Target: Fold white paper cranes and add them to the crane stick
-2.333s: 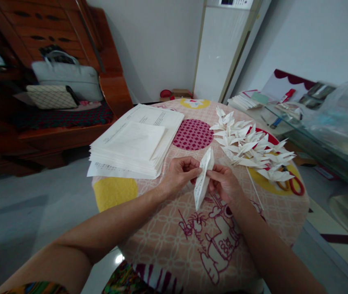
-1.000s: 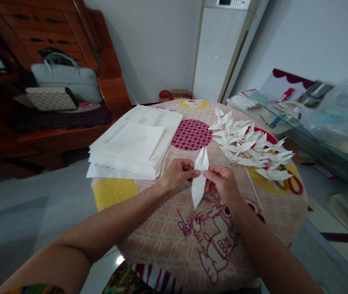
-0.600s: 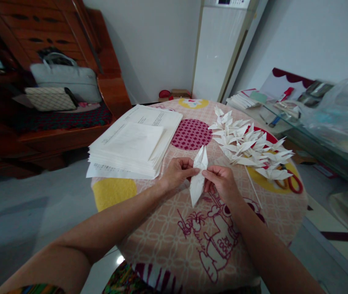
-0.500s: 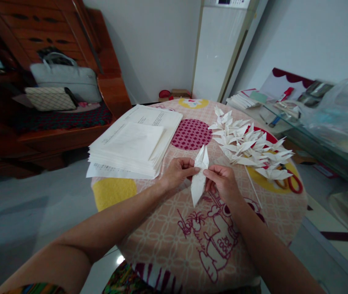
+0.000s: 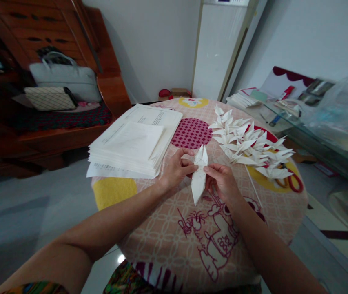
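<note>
Head view, cloth lettering: purple outline words on the cloth [image 5: 155, 232] over the round surface seem to read "JOE COOL", beside a stitched cartoon figure.
Stack print: the top sheet of the stack [image 5: 134, 139] carries dark lines of type, too small to read.
Folded paper [image 5: 198, 179]: white, long and narrow, creased, with two split points at the far end and one point at the near end.
Its place: between the hands, over the cloth, right of the stack; whether its tip touches the cloth, I cannot tell.
Left hand [image 5: 176, 168]: pinching the paper's left edge, thumb on its face.
Right hand [image 5: 223, 179]: pinching the right edge, thumb on the face.
Paper shapes [image 5: 244, 141]: white, pointed, heaped on the right.
Scissors [image 5: 296, 183]: red-looped handle, beside the heap.
</note>
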Available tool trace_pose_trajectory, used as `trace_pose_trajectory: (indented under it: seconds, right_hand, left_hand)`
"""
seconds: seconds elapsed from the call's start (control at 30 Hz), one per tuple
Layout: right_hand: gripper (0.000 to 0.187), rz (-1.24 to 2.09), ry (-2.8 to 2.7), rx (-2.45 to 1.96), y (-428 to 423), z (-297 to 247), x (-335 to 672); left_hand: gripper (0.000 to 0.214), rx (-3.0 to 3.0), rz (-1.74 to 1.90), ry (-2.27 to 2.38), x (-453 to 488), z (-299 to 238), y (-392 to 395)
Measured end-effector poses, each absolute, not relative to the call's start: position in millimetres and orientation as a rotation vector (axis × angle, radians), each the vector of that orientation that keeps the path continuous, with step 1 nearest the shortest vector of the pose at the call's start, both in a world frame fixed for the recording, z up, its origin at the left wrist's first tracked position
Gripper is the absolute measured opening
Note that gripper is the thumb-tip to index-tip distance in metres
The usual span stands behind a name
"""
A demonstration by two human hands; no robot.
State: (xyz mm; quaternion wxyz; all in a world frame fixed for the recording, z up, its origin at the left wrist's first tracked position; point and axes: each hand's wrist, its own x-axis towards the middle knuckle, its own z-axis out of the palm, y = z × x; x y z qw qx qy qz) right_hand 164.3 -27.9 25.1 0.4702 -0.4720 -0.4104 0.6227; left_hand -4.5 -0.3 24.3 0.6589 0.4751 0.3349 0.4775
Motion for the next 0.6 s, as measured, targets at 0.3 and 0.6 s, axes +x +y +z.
trace_pose_trajectory:
  seconds: [0.3,0.6]
  right_hand:
    - [0.038,1.331,-1.025,-1.14,-25,22,167]
    - [0.018,1.264,-1.227,-1.274,-20,11,173]
  left_hand:
    - [0.023,1.229,0.958,0.804,-10,22,1]
    - [0.024,1.374,0.828,0.916,-11,11,13]
